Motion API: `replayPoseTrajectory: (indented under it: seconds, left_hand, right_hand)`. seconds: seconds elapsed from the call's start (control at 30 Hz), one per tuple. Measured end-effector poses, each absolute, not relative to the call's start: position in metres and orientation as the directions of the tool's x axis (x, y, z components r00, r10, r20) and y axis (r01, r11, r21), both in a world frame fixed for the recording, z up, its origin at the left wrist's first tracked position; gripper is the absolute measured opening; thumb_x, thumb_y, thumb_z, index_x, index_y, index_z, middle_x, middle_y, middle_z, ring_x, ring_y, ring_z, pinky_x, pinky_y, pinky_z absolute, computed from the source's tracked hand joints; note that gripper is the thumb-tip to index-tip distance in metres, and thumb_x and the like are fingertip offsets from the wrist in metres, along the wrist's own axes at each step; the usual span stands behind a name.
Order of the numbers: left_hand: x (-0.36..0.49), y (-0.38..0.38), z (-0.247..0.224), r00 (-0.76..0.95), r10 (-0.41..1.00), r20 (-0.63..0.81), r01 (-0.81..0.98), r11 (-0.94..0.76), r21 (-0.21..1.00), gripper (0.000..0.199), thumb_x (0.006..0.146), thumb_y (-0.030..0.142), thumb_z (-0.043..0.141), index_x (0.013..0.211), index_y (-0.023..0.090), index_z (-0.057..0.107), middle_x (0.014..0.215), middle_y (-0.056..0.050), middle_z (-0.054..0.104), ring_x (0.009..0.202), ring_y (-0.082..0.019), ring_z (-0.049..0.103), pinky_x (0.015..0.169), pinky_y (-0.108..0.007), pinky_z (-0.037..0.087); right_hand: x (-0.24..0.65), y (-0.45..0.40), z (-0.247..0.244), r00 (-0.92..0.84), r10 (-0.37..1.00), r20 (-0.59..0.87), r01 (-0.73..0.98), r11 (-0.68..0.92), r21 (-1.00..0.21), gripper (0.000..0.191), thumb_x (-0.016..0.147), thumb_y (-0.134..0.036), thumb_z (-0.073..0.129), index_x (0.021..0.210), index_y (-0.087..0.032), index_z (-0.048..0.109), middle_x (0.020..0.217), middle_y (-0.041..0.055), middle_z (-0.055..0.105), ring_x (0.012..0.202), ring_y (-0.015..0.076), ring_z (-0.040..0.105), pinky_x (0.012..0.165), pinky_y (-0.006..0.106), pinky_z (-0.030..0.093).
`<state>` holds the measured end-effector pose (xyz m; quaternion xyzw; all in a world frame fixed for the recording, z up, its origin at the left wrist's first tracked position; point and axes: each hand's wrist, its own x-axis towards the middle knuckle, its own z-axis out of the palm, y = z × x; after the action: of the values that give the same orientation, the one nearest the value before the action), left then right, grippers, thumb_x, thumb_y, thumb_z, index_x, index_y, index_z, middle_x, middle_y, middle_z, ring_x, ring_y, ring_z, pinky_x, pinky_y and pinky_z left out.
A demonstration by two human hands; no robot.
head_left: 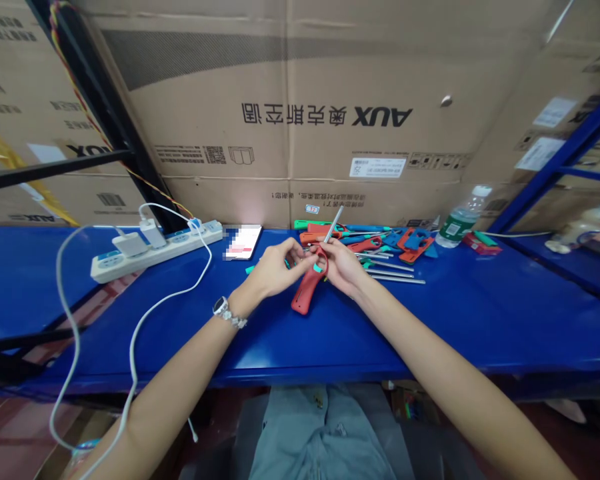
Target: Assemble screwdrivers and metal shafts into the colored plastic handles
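Note:
A red long-nosed gas lighter [305, 293] with a silver metal tube and a small green part near its trigger ring is held up above the blue table. My right hand [347, 268] grips it around the neck, where the tube meets the body. My left hand [279, 268] is closed, its thumb and fingers pinched against the lighter's upper left side; whether a small part lies between them is hidden. Behind the hands lies a pile of similar lighters [367, 245] in red, green and blue, along with loose blue and orange plastic pieces [414, 245].
A white power strip [130, 262] with chargers and trailing cables occupies the left side. Near it lies a phone [245, 241]. A water bottle [463, 217] and a small red box [481, 245] stand at the right. Large cardboard [330, 67] walls off the back.

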<state>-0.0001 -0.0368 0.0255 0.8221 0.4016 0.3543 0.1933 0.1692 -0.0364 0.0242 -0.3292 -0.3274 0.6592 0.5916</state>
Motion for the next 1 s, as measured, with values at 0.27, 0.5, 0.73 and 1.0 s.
replayPoseTrajectory:
  seconds: [0.27,0.5,0.73,1.0]
  left_hand:
    - [0.01,-0.057,0.032,0.514,0.759,0.399,0.558,-0.649,0.517,0.031,0.102,0.037,0.048,0.124,0.019,0.059,0.088,-0.005,0.072,0.064,-0.018,0.065,0.064,-0.031,0.046]
    - [0.002,-0.064,0.024,0.517,0.746,0.42,0.645,-0.662,0.383,0.03,0.106,0.038,0.039,0.122,0.02,0.055,0.106,-0.009,0.066,0.08,-0.021,0.068,0.067,-0.032,0.05]
    - [0.011,-0.063,0.016,0.44,0.79,0.427,0.767,-0.578,0.279,0.018,0.102,0.033,0.041,0.103,0.018,0.051,0.112,-0.013,0.057,0.075,-0.023,0.065,0.058,-0.034,0.043]
    - [0.003,-0.058,0.015,0.442,0.783,0.438,0.599,-0.621,0.506,0.008,0.099,0.028,0.047,0.096,0.022,0.041,0.078,-0.002,0.063,0.061,-0.02,0.06,0.057,-0.03,0.038]
  right_hand:
    - [0.176,-0.053,0.03,-0.044,0.995,0.084,-0.4,0.06,-0.915,0.018,0.084,-0.026,0.073,0.09,-0.02,0.057,0.084,0.0025,0.075,0.073,0.0165,0.072,0.071,0.032,0.06]
    - [0.177,-0.061,0.028,-0.136,0.969,0.208,-0.176,0.183,-0.967,0.027,0.075,-0.037,0.072,0.096,-0.019,0.071,0.09,0.0048,0.073,0.073,0.0169,0.065,0.059,0.027,0.052]
    - [0.178,-0.063,0.025,-0.17,0.965,0.199,-0.152,0.173,-0.973,0.034,0.074,-0.04,0.07,0.098,-0.016,0.075,0.07,0.0014,0.06,0.061,0.0132,0.051,0.043,0.022,0.037]
    - [0.18,-0.064,0.027,-0.211,0.948,0.238,-0.188,0.2,-0.962,0.036,0.074,-0.043,0.074,0.099,-0.016,0.075,0.071,0.0027,0.061,0.064,0.0145,0.056,0.041,0.021,0.044]
